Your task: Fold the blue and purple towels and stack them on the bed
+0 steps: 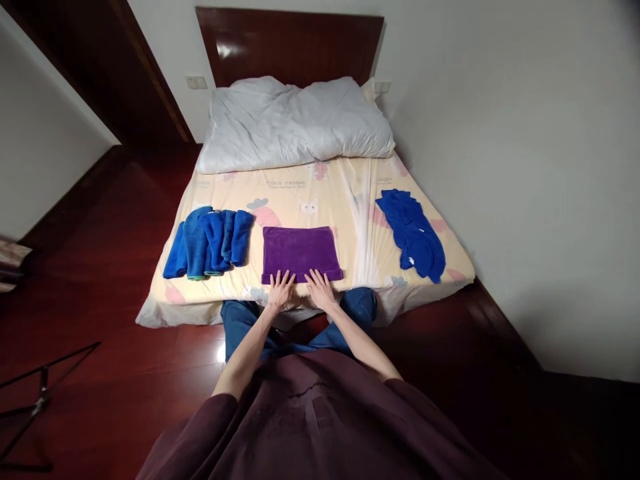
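Note:
A purple towel [300, 252] lies flat, folded to a rectangle, near the front edge of the mattress [350, 187]. My left hand [280, 291] rests with fingers spread on the towel's near edge, palm down. My right hand [320, 290] lies beside it, also flat and spread, fingertips on the same edge. Neither hand holds anything. To the left of the towel sits a row of several folded blue towels [210, 243]. A loose heap of blue cloth [413, 233] lies to the right.
A crumpled white duvet [295, 123] covers the head of the bed below a dark wooden headboard [290, 43]. A white wall runs along the right. Dark wooden floor surrounds the bed; a black stand [40, 393] is at the lower left.

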The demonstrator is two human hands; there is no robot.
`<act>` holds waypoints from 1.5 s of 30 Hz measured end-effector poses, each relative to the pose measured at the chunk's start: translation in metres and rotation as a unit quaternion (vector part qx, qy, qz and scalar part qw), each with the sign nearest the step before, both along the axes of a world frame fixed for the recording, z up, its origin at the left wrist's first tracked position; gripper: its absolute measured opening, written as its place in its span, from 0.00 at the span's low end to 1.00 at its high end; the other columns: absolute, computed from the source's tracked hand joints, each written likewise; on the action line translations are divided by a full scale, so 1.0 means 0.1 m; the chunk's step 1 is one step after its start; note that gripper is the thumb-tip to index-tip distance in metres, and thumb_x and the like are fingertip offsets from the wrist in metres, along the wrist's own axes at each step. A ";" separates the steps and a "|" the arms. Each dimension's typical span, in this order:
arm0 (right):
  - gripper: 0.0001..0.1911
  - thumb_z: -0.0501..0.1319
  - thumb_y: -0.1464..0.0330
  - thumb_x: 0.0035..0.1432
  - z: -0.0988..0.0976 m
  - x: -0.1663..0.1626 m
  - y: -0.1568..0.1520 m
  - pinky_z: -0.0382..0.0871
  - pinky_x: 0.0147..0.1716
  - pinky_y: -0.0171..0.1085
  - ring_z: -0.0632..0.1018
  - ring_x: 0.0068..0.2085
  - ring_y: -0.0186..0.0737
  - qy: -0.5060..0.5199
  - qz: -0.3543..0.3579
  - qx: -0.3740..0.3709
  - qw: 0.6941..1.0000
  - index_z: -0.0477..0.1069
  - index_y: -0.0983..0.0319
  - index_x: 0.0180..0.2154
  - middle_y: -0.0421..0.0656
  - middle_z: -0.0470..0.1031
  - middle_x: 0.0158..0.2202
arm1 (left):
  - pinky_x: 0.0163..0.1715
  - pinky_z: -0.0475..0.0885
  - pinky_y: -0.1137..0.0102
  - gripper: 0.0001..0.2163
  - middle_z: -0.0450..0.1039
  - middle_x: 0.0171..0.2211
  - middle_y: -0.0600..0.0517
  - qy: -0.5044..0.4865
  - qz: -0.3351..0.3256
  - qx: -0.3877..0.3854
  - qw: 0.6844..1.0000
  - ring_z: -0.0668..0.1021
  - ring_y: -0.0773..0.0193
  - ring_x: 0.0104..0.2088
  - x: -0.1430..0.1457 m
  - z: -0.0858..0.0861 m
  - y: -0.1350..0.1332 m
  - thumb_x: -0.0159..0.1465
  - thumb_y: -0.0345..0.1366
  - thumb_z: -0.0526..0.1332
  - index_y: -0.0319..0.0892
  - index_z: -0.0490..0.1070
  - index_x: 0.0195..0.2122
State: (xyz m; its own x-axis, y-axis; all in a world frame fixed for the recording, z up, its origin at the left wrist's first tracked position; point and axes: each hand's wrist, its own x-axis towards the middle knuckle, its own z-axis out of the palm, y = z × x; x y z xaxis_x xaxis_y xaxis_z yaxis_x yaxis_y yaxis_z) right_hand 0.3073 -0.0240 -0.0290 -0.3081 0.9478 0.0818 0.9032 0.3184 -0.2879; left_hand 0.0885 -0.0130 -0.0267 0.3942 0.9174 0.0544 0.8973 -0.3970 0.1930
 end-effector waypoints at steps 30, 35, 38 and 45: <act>0.28 0.47 0.64 0.74 -0.13 0.60 0.08 0.48 0.74 0.54 0.57 0.74 0.46 0.003 0.058 0.035 0.998 0.58 0.60 0.72 0.45 0.55 0.74 | 0.72 0.49 0.45 0.27 0.51 0.74 0.40 -0.062 0.010 0.047 0.997 0.53 0.44 0.75 -0.52 -0.14 0.02 0.75 0.44 0.49 0.37 0.59 0.71; 0.30 0.49 0.67 0.73 -0.18 0.83 0.13 0.50 0.73 0.51 0.57 0.74 0.44 -0.001 0.040 0.029 0.999 0.56 0.62 0.73 0.46 0.56 0.74 | 0.72 0.53 0.48 0.28 0.51 0.74 0.37 -0.058 0.021 0.032 0.998 0.53 0.46 0.74 -0.64 -0.14 0.00 0.74 0.44 0.48 0.34 0.58 0.72; 0.29 0.50 0.71 0.70 -0.17 0.94 0.19 0.53 0.73 0.51 0.61 0.73 0.44 0.005 0.025 0.036 0.999 0.60 0.64 0.71 0.47 0.61 0.71 | 0.71 0.54 0.48 0.27 0.54 0.73 0.37 -0.050 0.025 0.022 0.998 0.56 0.47 0.74 -0.66 -0.13 0.06 0.73 0.39 0.49 0.35 0.60 0.71; 0.32 0.50 0.82 0.59 -0.11 1.01 0.35 0.64 0.68 0.50 0.70 0.68 0.45 0.022 -0.023 -0.008 0.999 0.73 0.64 0.62 0.49 0.71 0.65 | 0.72 0.54 0.47 0.28 0.64 0.67 0.35 -0.026 0.033 -0.020 0.999 0.65 0.48 0.70 -0.62 0.00 0.28 0.66 0.24 0.47 0.36 0.67 0.67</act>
